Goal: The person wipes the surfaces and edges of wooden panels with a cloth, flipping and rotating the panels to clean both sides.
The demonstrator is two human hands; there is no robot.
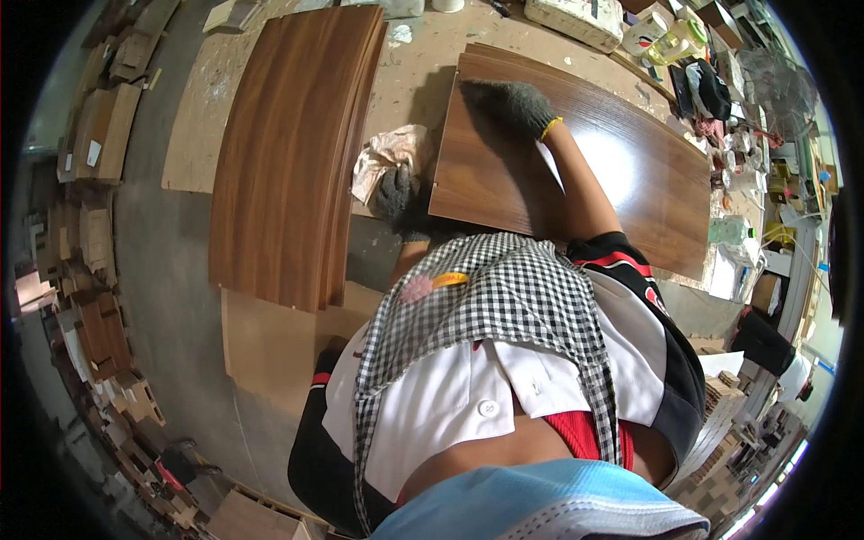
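Note:
A glossy brown wood-grain board lies on top of another on the worktable, to my right. My right hand, in a dark grey knit glove with a yellow cuff, rests on the board near its far left corner, fingers stretched out. Left of the board, my left hand wears a matching glove and grips the lower part of a crumpled, pale pinkish cloth. Beside that hand stands a stack of similar brown boards. The fingers of my left hand are partly hidden against the cloth.
Along the table's far right lie a yellow-capped jug, a white container, a clear bottle and clutter. A fan stands beyond. Piled cartons and boards line the left side across the grey floor.

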